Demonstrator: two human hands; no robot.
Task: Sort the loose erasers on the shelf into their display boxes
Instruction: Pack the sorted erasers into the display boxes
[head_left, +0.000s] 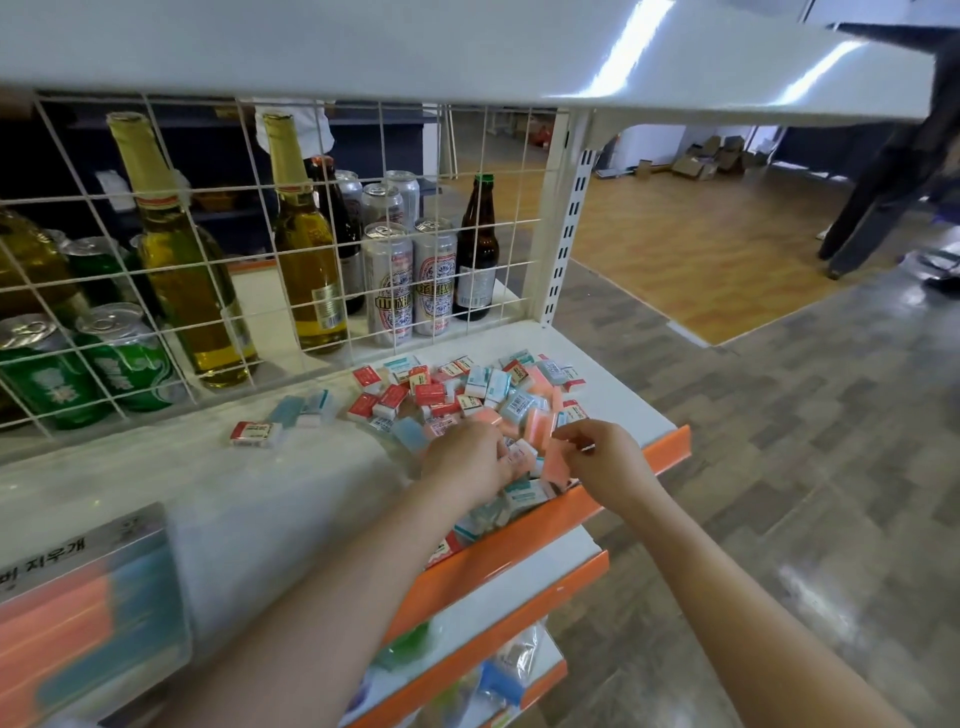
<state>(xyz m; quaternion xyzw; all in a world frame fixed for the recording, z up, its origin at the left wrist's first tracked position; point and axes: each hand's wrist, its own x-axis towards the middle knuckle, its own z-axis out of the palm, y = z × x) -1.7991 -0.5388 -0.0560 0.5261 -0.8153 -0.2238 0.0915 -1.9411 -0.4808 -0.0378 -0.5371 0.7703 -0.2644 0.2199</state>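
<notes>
On shelf (623, 410), right end: loose erasers (467, 395) lay in a pile.
Your L hand (467, 460): fingers curled into pile; grip unclear.
Your R hand (597, 457): pinched a pink eraser (556, 462).
Display box (88, 613): near left, blurred.

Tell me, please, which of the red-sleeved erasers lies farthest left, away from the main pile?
The lone red-sleeved eraser lying left of the two blue ones; every other red one sits in or against the pile.

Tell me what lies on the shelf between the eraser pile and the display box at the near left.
Little does. From the eraser pile to the display box the white shelf is mostly bare. One red-sleeved eraser and two blue ones lie farther back, near the wire grid, off the direct line. Both hands, left hand and right hand, are at the pile.
</notes>
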